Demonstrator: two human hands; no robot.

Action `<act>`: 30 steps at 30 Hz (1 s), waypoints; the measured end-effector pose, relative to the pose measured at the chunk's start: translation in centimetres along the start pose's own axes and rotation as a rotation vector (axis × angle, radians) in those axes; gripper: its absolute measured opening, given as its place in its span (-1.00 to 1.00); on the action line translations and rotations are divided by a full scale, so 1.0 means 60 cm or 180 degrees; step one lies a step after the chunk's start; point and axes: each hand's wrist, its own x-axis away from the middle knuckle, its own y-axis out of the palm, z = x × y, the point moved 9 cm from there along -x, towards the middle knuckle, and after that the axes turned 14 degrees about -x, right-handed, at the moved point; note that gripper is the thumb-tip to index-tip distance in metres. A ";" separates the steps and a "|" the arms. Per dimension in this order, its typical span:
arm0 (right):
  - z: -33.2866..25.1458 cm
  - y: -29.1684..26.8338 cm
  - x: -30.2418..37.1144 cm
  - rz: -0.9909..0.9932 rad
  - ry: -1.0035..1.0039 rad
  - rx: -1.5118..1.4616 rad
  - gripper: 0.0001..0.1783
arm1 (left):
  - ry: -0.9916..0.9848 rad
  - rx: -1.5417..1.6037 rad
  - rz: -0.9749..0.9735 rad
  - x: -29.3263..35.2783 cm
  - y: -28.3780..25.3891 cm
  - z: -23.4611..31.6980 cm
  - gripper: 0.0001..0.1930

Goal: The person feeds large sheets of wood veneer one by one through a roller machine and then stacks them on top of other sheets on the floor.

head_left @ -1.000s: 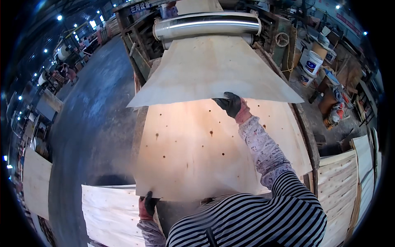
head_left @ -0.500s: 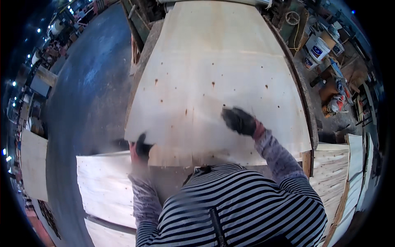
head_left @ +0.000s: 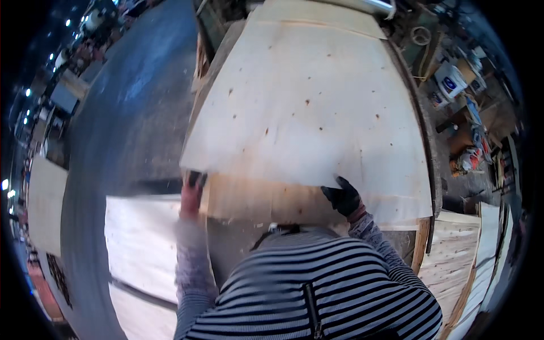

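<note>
A broad pale wood veneer sheet, dotted with small dark knots, covers most of the work surface in front of me. My left hand, in a dark-fingered glove, is closed at the sheet's near left corner, its fingertips against the edge. Over by the near edge, right of the middle, my right hand has thumb and fingers apart, in a dark glove. Whether its fingers touch the sheet is hard to tell. Beneath the near edge shows a tan wood layer. The sheet's near part is blurred.
Pale wood sheets lie low at my left, and a stack of veneer stands at my right. A white bucket sits among clutter at the far right. Dark floor stretches along the left. A metal roller crosses the far end.
My right hand has come back toward me from over the sheet to its near edge. More of the tan layer shows below the sheet. The view has turned slightly.
</note>
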 end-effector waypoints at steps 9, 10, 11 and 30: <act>-0.176 0.055 -0.175 -0.0562 -0.0221 -0.0944 -0.69 | -0.0589 -0.0034 -0.0299 0.109 0.039 -0.026 -0.43; -0.201 0.072 -0.181 -0.1042 -0.0446 -0.0836 -0.72 | -0.0666 0.0104 -0.0432 0.121 0.057 0.015 -0.46; -0.214 0.114 -0.179 -0.1544 -0.0620 -0.0724 -0.74 | -0.0750 0.0240 -0.0512 0.133 0.066 0.042 -0.49; -0.320 0.234 -0.372 -0.1173 -0.0386 -0.1051 -0.60 | -0.0417 -0.0243 -0.0110 0.169 0.015 -0.078 -0.69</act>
